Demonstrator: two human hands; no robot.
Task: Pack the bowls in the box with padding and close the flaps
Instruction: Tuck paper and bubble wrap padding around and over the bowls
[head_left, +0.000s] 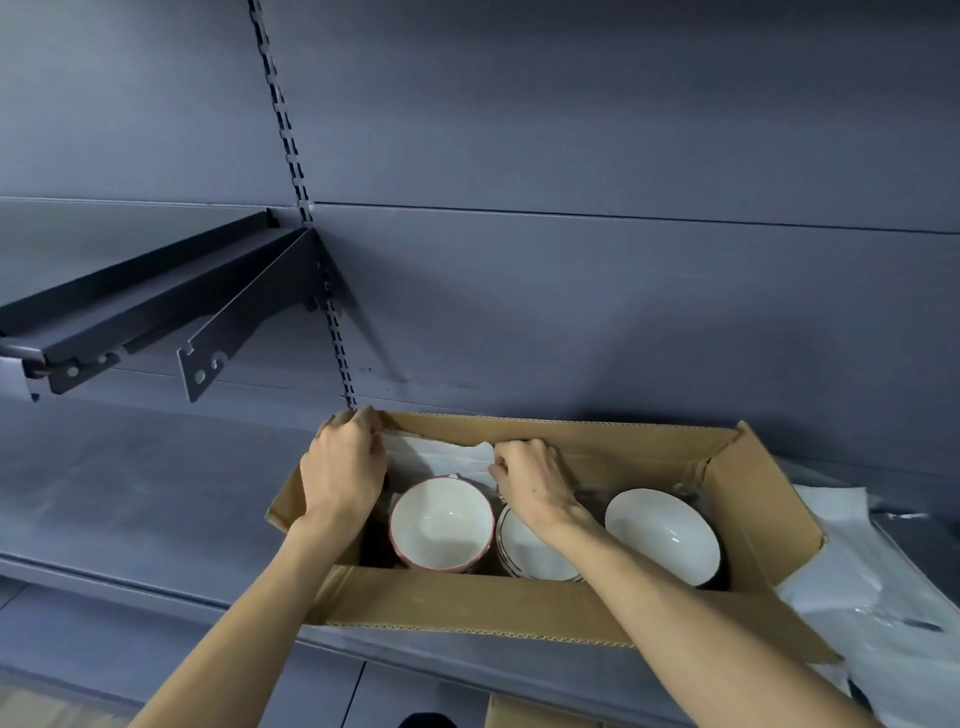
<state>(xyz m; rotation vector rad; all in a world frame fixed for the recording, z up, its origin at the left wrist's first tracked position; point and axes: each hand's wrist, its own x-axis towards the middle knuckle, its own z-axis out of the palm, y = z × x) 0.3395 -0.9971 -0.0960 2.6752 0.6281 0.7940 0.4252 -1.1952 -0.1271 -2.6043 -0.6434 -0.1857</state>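
Note:
An open cardboard box (467, 608) sits on a grey shelf, its flaps folded outward. Inside stand three white bowls: a pink-rimmed bowl (441, 525) at the left, a gold-lined bowl (524, 553) in the middle partly under my right forearm, and a dark-sided bowl (662, 535) at the right. A white padding sheet (441, 454) lies against the box's far wall behind the pink-rimmed bowl. My left hand (343, 467) pinches the sheet's left end at the box's far left corner. My right hand (530, 478) pinches its right end.
More white padding sheets (893, 587) lie on the shelf right of the box. A dark metal shelf and bracket (208, 322) jut from the back wall at upper left. Another cardboard piece (524, 714) shows below the shelf edge.

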